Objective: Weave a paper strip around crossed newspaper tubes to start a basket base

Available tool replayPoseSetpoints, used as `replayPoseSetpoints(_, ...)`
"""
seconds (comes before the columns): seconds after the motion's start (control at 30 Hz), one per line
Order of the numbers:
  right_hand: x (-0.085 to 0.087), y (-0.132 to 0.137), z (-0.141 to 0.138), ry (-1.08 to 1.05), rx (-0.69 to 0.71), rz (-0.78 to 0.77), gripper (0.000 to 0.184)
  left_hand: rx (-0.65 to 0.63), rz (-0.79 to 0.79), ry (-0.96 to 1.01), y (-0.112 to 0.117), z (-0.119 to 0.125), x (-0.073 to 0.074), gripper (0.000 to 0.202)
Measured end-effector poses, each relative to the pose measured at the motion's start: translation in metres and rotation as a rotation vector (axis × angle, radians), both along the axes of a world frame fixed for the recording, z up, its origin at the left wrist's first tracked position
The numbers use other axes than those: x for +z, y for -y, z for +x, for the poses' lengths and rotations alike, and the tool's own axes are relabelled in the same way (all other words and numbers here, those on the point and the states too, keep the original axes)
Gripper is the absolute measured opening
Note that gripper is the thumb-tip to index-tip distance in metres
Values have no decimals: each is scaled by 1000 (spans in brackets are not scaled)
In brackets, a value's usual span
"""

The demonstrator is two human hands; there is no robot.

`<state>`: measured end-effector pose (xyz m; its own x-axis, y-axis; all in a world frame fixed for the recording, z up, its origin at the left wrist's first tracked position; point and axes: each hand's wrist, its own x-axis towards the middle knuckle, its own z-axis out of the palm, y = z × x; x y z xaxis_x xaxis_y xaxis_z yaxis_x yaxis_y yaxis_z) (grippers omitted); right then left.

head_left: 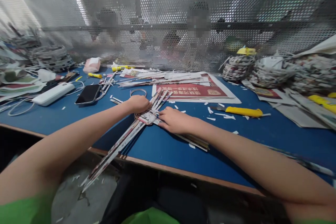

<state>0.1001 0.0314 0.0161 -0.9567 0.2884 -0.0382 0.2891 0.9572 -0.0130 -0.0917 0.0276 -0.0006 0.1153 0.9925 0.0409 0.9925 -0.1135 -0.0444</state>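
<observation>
A cross of rolled newspaper tubes (147, 117) lies on the blue table (262, 136), with long tubes running off the near edge at the lower left. My left hand (138, 104) is closed over the tubes at the upper left of the crossing. My right hand (174, 120) presses on the tubes at the right of the crossing, fingers curled down on them. Other tube ends fan out behind the crossing.
A yellow-handled knife (243, 112) lies to the right. A phone (88, 94), a white power bank (53, 93) and a tape ring (138, 92) lie to the left. Printed sheets (194, 91), loose tubes and woven paper baskets (237, 67) stand further back. A perforated screen closes the far side.
</observation>
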Motion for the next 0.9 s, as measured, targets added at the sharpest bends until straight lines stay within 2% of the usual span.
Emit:
replayPoseSetpoints(0.2, 17, 3, -14, 209, -98, 53, 37, 110, 152, 168, -39, 17, -7, 35)
replayPoseSetpoints(0.37, 24, -7, -25, 208, -43, 74, 37, 166, 257, 419, -67, 24, -20, 20)
replayPoseSetpoints(0.47, 28, -24, -29, 231, 18, -9, 34, 169, 310, 604, -69, 20, -26, 21)
replayPoseSetpoints(0.57, 32, -48, -35, 236, 50, -197, 29, 127, 315, 810, -66, 17, -29, 30)
replayPoseSetpoints(0.67, 27, -74, -43, 31, -63, -319, 21, 93, 305, 1006, -66, 17, -31, 36)
replayPoseSetpoints(0.73, 15, -88, -49, -254, -246, -235, 19, 88, 301, 1103, -69, 18, -33, 35)
replayPoseSetpoints(0.8, -1, -99, -53, -449, -386, -151, 27, 94, 296, 1164, -73, 18, -36, 35)
replayPoseSetpoints(0.9, -24, -112, -55, -628, -495, -114, 33, 102, 286, 1181, -79, 16, -40, 35)
